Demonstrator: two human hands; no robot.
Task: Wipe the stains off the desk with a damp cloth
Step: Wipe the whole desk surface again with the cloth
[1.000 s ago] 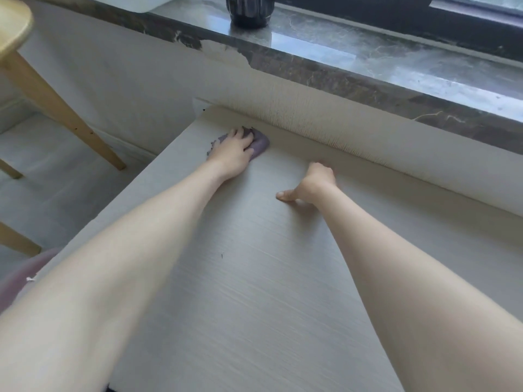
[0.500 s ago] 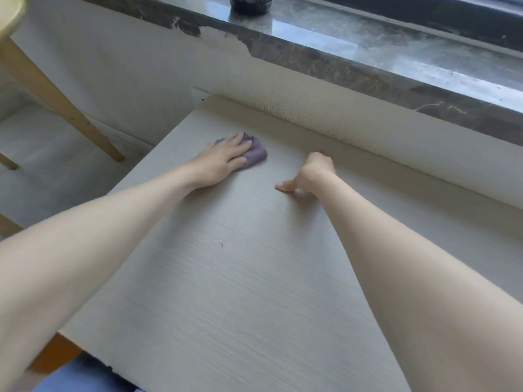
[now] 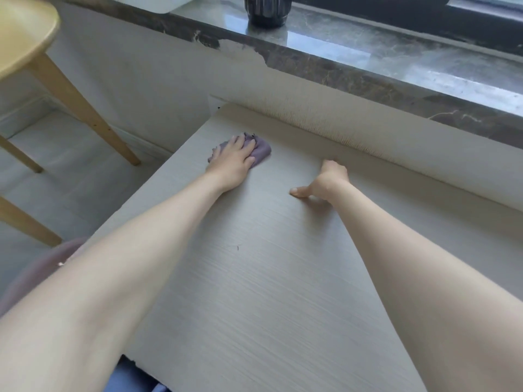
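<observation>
At my far left stands a pale wooden stool, its splayed legs on the grey floor, well apart from the desk. Below it, by my left elbow, a soft pinkish round thing shows at the edge of view; I cannot tell what it is.

My left hand lies flat near the desk's far left corner, palm down and fingers straight and slightly spread, pressing on the purple cloth. I hold the cloth by pressure only, with no curl round it. It is bunched under my fingers and sticks out past my fingertips and on the thumb side, lying on the desk just short of the back edge.

Nearer to me, between my two forearms, a small dark mark sits on the pale wood-grain top.

My right hand rests on the desk to the right of the cloth, near it but not touching. Its fingers are curled under into a loose fist holding nothing, and the thumb points out to the left with its tip on the surface.

Behind both hands the cream wall rises straight from the desk's back edge to a dark marble sill, where a dark ribbed vessel stands.
</observation>
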